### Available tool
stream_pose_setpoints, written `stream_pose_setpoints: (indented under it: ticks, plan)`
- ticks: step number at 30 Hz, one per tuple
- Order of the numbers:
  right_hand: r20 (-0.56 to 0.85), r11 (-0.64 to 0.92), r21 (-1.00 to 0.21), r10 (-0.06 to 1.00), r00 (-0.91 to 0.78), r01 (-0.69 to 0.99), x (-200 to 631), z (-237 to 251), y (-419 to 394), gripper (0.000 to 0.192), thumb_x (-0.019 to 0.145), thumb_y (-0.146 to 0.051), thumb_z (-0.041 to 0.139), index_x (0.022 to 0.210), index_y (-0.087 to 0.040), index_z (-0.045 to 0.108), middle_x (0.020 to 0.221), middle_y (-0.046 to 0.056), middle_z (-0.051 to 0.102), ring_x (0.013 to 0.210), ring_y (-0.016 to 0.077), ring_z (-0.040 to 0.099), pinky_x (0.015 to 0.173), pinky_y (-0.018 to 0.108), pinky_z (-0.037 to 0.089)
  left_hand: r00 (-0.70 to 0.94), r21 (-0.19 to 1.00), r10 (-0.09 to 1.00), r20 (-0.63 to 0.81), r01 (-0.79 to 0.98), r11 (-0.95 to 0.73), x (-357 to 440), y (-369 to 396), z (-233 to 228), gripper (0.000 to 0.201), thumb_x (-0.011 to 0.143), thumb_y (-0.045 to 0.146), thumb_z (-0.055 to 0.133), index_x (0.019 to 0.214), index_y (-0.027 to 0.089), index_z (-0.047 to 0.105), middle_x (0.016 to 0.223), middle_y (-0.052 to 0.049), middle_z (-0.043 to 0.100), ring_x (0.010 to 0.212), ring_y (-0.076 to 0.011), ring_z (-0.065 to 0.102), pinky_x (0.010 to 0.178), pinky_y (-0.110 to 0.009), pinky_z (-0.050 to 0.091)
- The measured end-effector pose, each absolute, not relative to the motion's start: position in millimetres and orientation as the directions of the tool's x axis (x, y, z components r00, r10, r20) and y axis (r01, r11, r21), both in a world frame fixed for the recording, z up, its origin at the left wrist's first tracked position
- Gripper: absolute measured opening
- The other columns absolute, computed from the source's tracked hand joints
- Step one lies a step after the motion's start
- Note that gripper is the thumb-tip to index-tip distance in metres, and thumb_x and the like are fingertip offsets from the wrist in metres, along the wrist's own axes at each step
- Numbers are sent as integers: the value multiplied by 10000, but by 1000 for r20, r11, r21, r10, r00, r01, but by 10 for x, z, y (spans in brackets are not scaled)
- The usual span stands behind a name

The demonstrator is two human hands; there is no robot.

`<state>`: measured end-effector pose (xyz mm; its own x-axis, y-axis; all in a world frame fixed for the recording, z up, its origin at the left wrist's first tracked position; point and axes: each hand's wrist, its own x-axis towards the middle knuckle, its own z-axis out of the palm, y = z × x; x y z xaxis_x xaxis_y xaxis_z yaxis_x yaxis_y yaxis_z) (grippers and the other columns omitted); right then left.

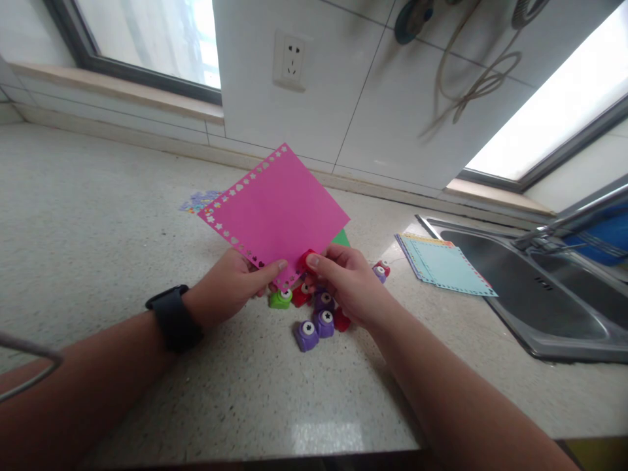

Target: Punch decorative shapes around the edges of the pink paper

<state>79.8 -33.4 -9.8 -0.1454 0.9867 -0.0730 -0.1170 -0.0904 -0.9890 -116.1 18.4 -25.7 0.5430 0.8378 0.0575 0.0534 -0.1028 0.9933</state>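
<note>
From the head camera, both hands meet over a speckled tabletop (98,216) and hold up a pink sheet of paper (277,209), tilted, with small shapes punched along its left and lower edges. The left hand (230,288), a dark watch (174,317) on its wrist, has its fingers closed on the sheet's lower edge, thumb on top. The right hand (348,281) pinches a small red punch (308,258) between thumb and fingers — the punch sits right at the sheet's lower corner, touching the paper.

Just under the hands a cluster of little punches lies on the tabletop: a green punch (280,299), two purple punches (314,327) side by side, and red ones partly hidden by the right hand. A green sheet (342,237) peeks out behind the pink one. Paper scraps (199,199) lie near the wall to the left. To the right, well apart, a stack of light blue sheets (444,265) rests just beside a steel sink (540,314).
</note>
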Motion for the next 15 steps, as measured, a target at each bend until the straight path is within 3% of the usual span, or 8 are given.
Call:
stream_pose_setpoints:
  ticks: [15]
  plan:
    - [-72,-85,-992,989,-130,-96,774,-66,-343,249,858,-395,738,887,-170,635,717,12,669,576,120,630,530,242,484,524,995,851,36,63,-81,-1168,164,-237,221,858,285,638,678,173,574,522,77,543,464,-57,477,437,-151,379]
